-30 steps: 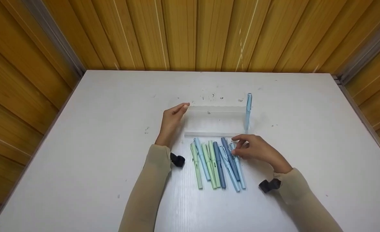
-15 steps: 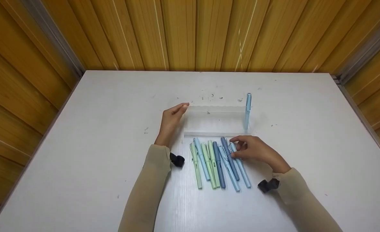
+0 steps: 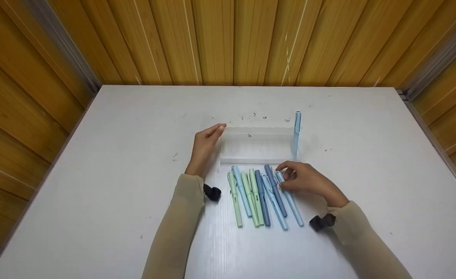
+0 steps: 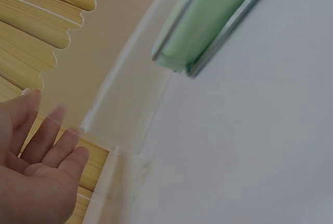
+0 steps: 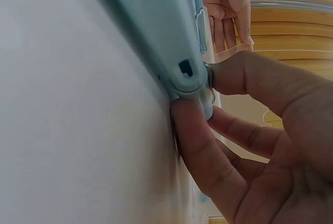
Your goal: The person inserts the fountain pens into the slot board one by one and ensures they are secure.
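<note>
A clear plastic pen stand stands on the table, its scalloped upper edge plain in the left wrist view. My left hand holds its left end between thumb and fingers; some fingers show through the panel. At the stand's right end a light blue pen is upright. In front lies a row of capped pens. My right hand pinches the rightmost one, a light blue pen, by its clip end. The right wrist view shows thumb and fingers round this pen.
Beside the held pen lie green pens, dark blue pens and other light blue pens, close together and partly overlapping. They rest on a white table, backed by a yellow wood-patterned wall.
The lower end of the pen in my right hand has swung right, away from the neighbouring pens. My right hand has shifted slightly left at the cap. My left hand stays at the stand.
</note>
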`<control>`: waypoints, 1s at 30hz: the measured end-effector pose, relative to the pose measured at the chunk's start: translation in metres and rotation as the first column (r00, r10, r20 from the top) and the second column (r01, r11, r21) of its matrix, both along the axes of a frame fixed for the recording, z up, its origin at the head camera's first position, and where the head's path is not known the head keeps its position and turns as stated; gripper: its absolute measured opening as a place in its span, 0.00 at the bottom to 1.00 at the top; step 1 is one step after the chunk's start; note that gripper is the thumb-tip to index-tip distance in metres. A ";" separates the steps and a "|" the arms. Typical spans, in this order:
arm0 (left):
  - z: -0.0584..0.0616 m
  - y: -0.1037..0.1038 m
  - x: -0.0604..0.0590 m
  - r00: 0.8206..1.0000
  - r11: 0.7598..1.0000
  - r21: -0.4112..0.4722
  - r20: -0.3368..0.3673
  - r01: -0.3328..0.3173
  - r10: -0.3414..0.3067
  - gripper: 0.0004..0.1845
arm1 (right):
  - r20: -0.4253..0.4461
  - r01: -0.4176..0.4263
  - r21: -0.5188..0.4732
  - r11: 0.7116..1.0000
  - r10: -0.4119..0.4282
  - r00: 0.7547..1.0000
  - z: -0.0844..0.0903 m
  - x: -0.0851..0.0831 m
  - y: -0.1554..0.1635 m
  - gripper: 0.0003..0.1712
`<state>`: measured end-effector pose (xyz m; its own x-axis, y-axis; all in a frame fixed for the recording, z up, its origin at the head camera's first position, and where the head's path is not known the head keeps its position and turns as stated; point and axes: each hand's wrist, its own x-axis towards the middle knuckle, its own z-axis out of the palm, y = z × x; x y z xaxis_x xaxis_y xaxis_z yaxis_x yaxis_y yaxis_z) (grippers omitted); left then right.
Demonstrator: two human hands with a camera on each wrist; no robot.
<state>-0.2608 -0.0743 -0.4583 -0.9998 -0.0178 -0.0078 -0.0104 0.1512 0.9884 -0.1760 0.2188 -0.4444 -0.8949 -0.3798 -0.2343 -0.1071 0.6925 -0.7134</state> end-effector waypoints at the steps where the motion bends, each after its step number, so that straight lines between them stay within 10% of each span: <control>1: 0.000 0.000 0.000 1.000 1.000 0.000 0.001 -0.001 0.001 0.18 | 0.003 0.001 -0.001 1.000 -0.001 1.000 0.000 0.000 0.000 0.22; 30: 0.000 0.000 -0.001 1.000 1.000 0.006 0.008 0.007 -0.007 0.19 | 0.007 -0.027 -0.121 0.992 0.028 1.000 0.018 -0.002 0.012 0.25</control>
<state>-0.2619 -0.0741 -0.4584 -0.9998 -0.0104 -0.0159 -0.0173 0.1458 0.9892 -0.1780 0.2310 -0.4263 -0.8820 -0.4300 -0.1929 -0.1181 0.5980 -0.7927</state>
